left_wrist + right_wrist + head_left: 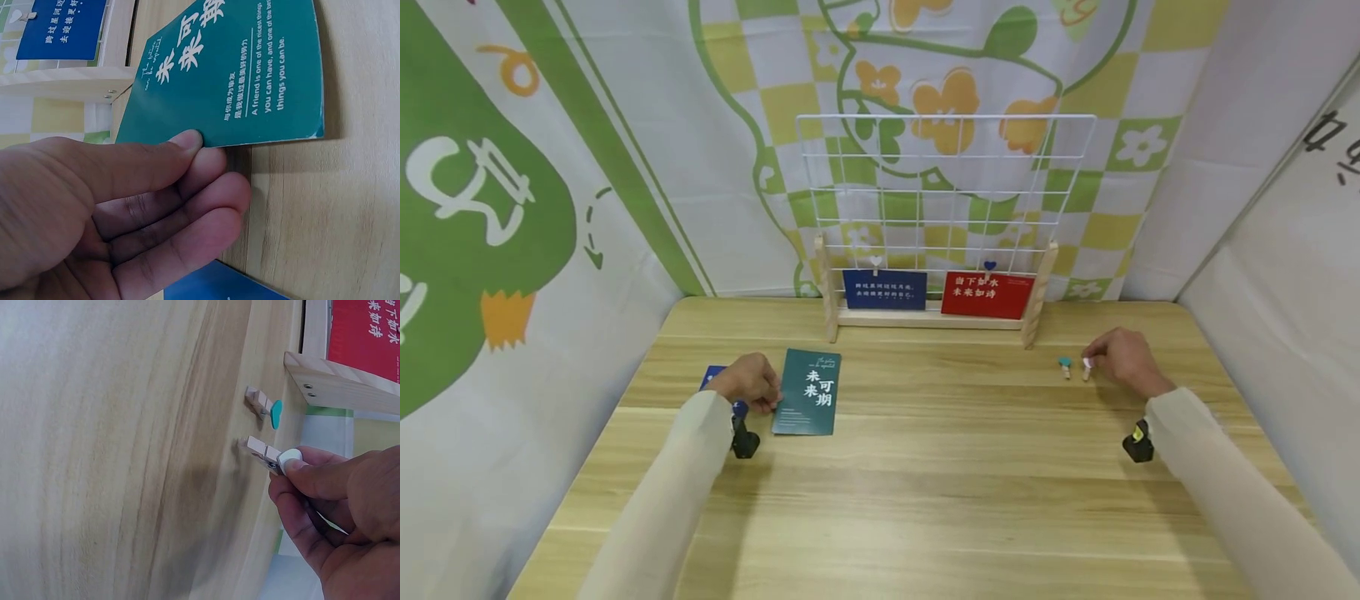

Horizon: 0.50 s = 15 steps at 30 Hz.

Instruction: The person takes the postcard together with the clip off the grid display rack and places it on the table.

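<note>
My left hand point(749, 383) pinches the left edge of a green card point(809, 393) with white lettering, thumb on top and index finger beneath. In the left wrist view a blue card point(220, 282) lies partly hidden below that hand. Over at the right, my right hand point(1126, 360) pinches a small wooden clothespin point(264, 450) by its white decorated end between thumb and index finger. Beside it on the table lies a second clothespin point(259, 401), topped with a teal heart point(276, 415).
A white wire grid point(951, 190) stands in a wooden base point(925, 320) at the table's back. Clipped low on it are a blue card point(886, 291) and a red card point(987, 297). Printed cloth point(752, 167) hangs behind the wooden table point(925, 500).
</note>
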Each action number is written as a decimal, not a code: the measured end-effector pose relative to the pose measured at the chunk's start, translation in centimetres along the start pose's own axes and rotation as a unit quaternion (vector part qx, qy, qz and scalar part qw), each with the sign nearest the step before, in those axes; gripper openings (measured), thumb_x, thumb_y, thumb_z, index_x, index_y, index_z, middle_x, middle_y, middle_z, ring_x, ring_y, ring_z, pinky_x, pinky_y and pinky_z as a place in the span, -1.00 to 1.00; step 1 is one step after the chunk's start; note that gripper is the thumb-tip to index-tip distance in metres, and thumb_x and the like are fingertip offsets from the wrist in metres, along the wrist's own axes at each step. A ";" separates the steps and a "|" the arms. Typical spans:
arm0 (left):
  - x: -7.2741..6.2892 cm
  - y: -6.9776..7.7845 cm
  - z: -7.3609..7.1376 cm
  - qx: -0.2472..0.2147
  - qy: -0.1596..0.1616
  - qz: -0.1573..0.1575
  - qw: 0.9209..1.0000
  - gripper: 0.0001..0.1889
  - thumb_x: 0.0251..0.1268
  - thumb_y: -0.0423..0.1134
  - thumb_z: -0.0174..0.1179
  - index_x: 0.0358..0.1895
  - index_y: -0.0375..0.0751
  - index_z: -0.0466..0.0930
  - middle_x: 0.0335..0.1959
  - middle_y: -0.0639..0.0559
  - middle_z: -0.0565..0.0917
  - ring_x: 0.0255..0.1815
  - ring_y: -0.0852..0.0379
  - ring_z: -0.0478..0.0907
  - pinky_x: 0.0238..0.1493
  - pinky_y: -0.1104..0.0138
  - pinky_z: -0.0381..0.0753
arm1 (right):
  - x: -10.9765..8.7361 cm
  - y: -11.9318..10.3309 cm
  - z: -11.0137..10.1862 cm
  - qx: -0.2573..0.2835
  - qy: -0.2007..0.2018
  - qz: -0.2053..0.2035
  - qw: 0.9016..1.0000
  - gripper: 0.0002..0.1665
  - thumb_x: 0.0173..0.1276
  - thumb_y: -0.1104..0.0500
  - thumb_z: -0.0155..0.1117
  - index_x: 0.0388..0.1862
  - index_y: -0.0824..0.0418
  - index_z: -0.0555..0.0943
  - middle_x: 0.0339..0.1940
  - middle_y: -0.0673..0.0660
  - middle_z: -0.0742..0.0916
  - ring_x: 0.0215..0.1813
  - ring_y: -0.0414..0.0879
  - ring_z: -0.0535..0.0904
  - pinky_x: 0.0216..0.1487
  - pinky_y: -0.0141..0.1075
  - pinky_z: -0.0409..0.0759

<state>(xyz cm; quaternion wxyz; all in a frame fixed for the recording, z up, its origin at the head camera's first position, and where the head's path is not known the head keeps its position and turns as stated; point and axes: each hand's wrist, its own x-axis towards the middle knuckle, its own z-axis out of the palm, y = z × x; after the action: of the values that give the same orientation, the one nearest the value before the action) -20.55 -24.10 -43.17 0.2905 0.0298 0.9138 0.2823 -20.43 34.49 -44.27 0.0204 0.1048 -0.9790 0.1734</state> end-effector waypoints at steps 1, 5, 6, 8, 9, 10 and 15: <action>-0.1 0.0 0.0 -0.001 -0.001 -0.003 1.000 -0.92 0.30 -0.52 0.18 -0.26 -0.49 0.66 -0.45 -0.17 0.72 -0.49 0.14 0.67 -0.36 0.29 0.73 | 0.0 0.0 0.1 0.000 -0.001 0.004 1.000 -0.90 0.17 0.36 0.37 -0.33 0.36 0.76 -0.34 0.30 0.80 -0.11 0.32 0.68 -0.02 0.19 0.56; -0.3 -0.2 0.0 -0.010 -0.008 -0.013 1.000 -0.91 0.29 -0.53 0.17 -0.36 -0.47 0.65 -0.50 -0.14 0.70 -0.53 0.14 0.61 -0.40 0.31 0.69 | -0.1 -0.1 0.3 0.003 0.001 0.012 1.000 -0.89 0.19 0.35 0.36 -0.32 0.35 0.76 -0.32 0.30 0.80 -0.11 0.32 0.68 -0.02 0.18 0.57; -0.3 -0.3 0.0 -0.013 -0.009 -0.015 1.000 -0.90 0.29 -0.54 0.17 -0.38 -0.47 0.65 -0.52 -0.13 0.69 -0.54 0.14 0.59 -0.41 0.31 0.69 | -0.1 -0.1 0.3 0.004 0.001 0.012 1.000 -0.89 0.19 0.35 0.35 -0.31 0.35 0.76 -0.32 0.30 0.80 -0.11 0.32 0.68 -0.01 0.18 0.57; -0.4 -0.5 0.0 -0.015 -0.010 -0.015 1.000 -0.89 0.28 -0.54 0.18 -0.40 -0.48 0.66 -0.55 -0.12 0.68 -0.56 0.15 0.57 -0.42 0.32 0.67 | -0.1 -0.1 0.3 0.003 0.005 0.010 1.000 -0.89 0.19 0.35 0.35 -0.31 0.35 0.76 -0.32 0.30 0.80 -0.11 0.31 0.69 -0.01 0.17 0.57; -0.4 -0.6 -0.1 -0.013 -0.011 -0.014 1.000 -0.89 0.28 -0.54 0.18 -0.40 -0.48 0.66 -0.55 -0.11 0.68 -0.57 0.15 0.56 -0.43 0.32 0.67 | -0.1 -0.1 0.4 0.003 0.006 0.009 1.000 -0.89 0.19 0.35 0.35 -0.31 0.35 0.76 -0.32 0.30 0.80 -0.12 0.31 0.69 -0.01 0.17 0.57; -0.4 -0.7 -0.1 -0.010 -0.012 -0.013 1.000 -0.89 0.28 -0.53 0.18 -0.39 -0.48 0.66 -0.55 -0.11 0.68 -0.56 0.15 0.57 -0.42 0.31 0.68 | -0.1 -0.1 0.4 0.003 0.008 0.006 1.000 -0.89 0.19 0.35 0.35 -0.31 0.35 0.76 -0.32 0.29 0.80 -0.12 0.31 0.69 -0.01 0.17 0.57; -0.4 -1.0 -0.1 0.000 -0.013 -0.016 1.000 -0.92 0.28 -0.51 0.20 -0.26 -0.48 0.67 -0.49 -0.12 0.71 -0.51 0.15 0.62 -0.38 0.31 0.71 | -0.2 -0.1 0.6 0.002 0.008 0.005 1.000 -0.89 0.18 0.34 0.36 -0.32 0.35 0.76 -0.34 0.29 0.80 -0.13 0.30 0.70 -0.03 0.16 0.58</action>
<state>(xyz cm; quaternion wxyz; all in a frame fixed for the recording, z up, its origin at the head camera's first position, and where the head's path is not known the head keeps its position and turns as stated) -20.13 -25.06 -43.43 0.3069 0.0184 0.9103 0.2772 -20.18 34.23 -44.79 0.0271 0.0983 -0.9790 0.1767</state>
